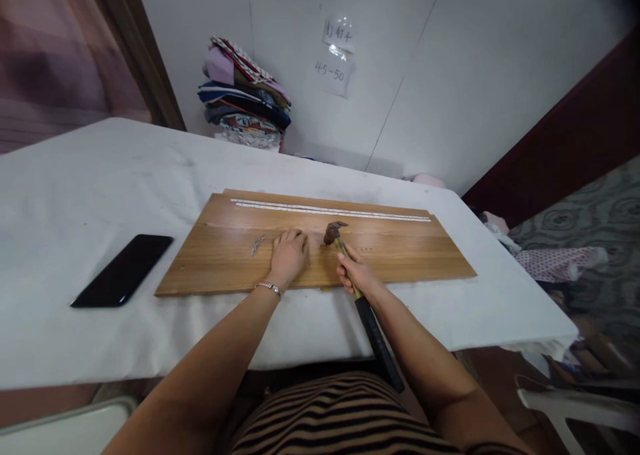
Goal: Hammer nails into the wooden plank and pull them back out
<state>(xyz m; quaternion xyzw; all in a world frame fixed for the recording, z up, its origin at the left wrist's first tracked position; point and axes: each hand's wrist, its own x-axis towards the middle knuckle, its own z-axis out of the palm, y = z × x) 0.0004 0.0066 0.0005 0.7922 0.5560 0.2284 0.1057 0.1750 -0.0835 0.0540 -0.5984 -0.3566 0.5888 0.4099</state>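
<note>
My right hand (357, 272) is wrapped round the middle of a claw hammer (339, 242). The rusty head is low over a wooden board (215, 262), and the black grip slants back toward my body. Beside the hammer head, a small dark nail (323, 245) seems to stand in the wood; it is hard to make out. My left hand (289, 255) rests palm down on the board, fingers bent and apart from the hammer. Left of it lies a small pile of nails (257, 244). A short row of dark dots (367, 249) marks the board right of the hammer.
Two white measuring strips (330, 211) run along the board's far side. The board lies on a white-covered table (195, 335). A black phone (123, 272) is to the left. Folded cloths (245, 95) are stacked by the wall, and a white chair (575, 408) stands at lower right.
</note>
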